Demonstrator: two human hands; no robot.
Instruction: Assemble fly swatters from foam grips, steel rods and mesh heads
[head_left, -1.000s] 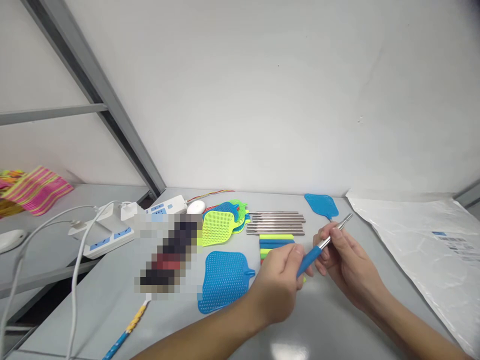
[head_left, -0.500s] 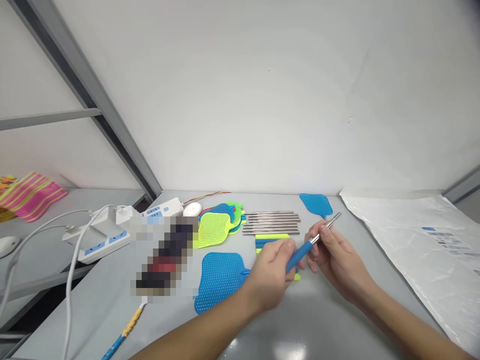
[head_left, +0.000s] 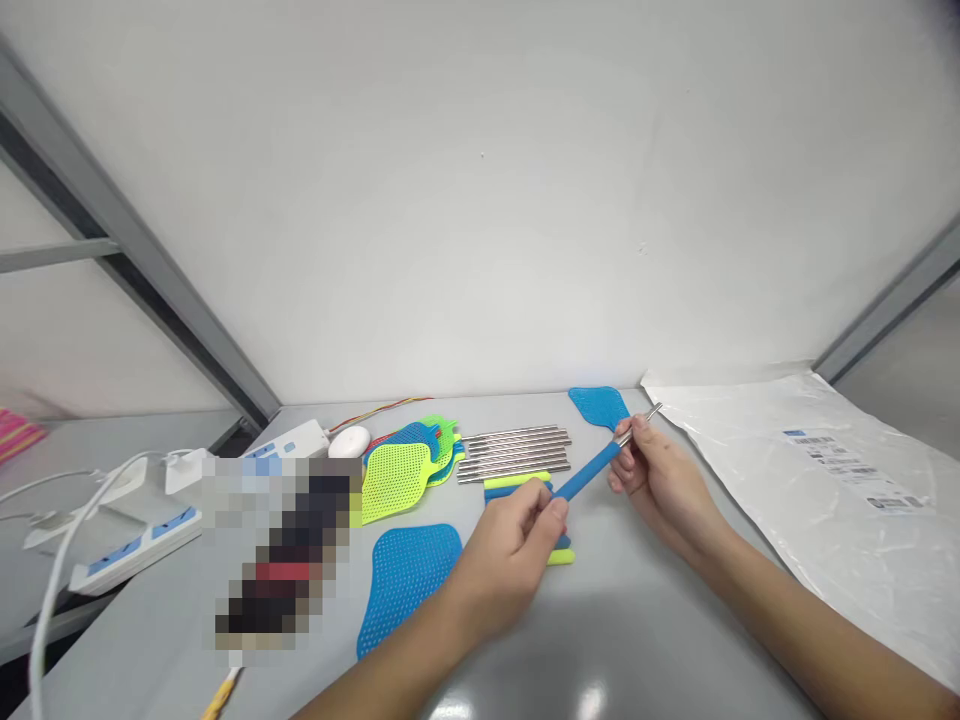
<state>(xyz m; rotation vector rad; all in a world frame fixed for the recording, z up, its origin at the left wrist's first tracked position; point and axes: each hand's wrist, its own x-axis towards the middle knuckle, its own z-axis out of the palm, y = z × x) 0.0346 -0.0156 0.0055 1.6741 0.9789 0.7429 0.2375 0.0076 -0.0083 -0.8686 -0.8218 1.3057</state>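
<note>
- Left hand [head_left: 514,550] is gripping one blue handle [head_left: 590,472], fingers curled.
- Right hand [head_left: 667,485] is pinching its one metal rod [head_left: 653,411] above the table [head_left: 652,625].
- One blue swatter head [head_left: 409,572] is lying near the left hand.

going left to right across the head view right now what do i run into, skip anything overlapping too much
Pink striped cloth, nearer white power strip, white round object, lime fly swatter head, row of metal rods, far blue fly swatter head, white plastic mailer.
</note>
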